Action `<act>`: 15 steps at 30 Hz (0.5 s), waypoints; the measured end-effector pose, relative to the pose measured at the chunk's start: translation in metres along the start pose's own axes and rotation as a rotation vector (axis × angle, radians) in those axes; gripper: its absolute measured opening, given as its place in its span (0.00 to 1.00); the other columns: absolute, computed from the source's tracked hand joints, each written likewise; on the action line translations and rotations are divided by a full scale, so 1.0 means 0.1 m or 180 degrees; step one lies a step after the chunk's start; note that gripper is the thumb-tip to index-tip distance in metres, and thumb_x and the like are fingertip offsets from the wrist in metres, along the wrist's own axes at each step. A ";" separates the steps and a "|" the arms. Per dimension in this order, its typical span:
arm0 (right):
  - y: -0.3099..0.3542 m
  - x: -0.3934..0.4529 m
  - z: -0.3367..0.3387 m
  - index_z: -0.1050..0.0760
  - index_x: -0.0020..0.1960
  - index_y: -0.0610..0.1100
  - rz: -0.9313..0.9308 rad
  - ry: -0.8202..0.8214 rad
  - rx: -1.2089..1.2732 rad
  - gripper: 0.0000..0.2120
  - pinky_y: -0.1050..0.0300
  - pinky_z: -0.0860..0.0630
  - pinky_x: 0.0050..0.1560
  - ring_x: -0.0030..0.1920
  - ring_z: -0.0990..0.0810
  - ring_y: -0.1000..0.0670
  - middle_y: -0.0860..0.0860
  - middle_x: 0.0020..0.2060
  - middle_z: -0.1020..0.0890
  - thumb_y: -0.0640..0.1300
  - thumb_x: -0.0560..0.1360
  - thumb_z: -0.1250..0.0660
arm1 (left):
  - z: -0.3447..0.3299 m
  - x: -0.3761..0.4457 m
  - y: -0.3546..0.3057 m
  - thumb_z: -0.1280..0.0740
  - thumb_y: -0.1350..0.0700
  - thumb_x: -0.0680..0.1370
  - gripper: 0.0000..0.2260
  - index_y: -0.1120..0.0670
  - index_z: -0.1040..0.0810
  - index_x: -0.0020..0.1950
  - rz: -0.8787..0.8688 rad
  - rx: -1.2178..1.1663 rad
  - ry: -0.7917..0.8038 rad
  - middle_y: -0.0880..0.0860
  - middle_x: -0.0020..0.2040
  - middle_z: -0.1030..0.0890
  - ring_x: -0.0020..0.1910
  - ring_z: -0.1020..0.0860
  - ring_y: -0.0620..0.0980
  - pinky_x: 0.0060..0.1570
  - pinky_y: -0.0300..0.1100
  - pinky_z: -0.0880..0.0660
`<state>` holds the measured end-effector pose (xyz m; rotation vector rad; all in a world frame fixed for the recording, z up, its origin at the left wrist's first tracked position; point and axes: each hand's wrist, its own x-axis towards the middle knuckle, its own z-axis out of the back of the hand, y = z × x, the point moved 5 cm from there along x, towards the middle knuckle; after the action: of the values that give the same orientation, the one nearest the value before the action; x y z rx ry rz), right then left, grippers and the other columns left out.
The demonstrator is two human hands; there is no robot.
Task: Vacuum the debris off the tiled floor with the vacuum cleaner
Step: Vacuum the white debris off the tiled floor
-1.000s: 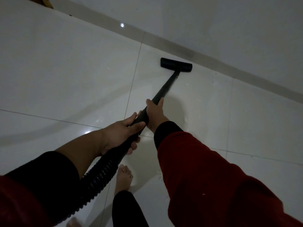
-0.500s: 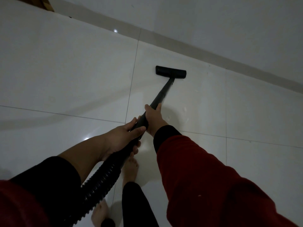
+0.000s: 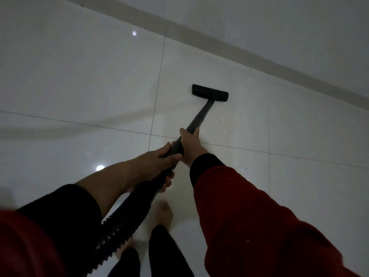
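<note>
The black vacuum wand (image 3: pixel 201 114) runs from my hands down to its flat black floor head (image 3: pixel 209 93), which rests on the glossy white tiled floor (image 3: pixel 89 76). My right hand (image 3: pixel 190 143) grips the wand higher up its tube. My left hand (image 3: pixel 157 162) is closed round the wand's lower end, where the ribbed black hose (image 3: pixel 121 220) starts and trails back past my legs. Small pale bits of debris (image 3: pixel 221 119) lie on the tile just right of the wand and near the head.
A grey skirting strip (image 3: pixel 249 54) and white wall run diagonally behind the floor head. My bare feet (image 3: pixel 162 214) stand on the tile below my hands. More white specks (image 3: pixel 244 168) lie to the right of my right sleeve.
The floor head has been pulled back from the skirting strip toward me across the tile. Both hands keep the same grip, and my feet have shifted.
</note>
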<state>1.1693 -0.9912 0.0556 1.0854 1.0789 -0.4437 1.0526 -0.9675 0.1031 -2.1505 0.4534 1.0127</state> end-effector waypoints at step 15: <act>-0.11 -0.03 0.63 0.57 0.75 0.65 -0.0153 -0.0033 0.0096 0.34 0.49 0.22 0.54 0.41 0.24 0.48 0.44 0.65 0.32 0.45 0.80 0.41 | -0.58 0.05 0.24 0.36 0.50 0.78 0.22 0.43 0.36 0.71 0.0091 -0.0062 -0.0052 0.56 0.36 0.28 0.25 0.27 0.47 0.24 0.38 0.27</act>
<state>1.1902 -1.0517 0.0562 1.0844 1.0939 -0.5051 1.0727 -1.0261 0.1145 -2.1572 0.4696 1.0538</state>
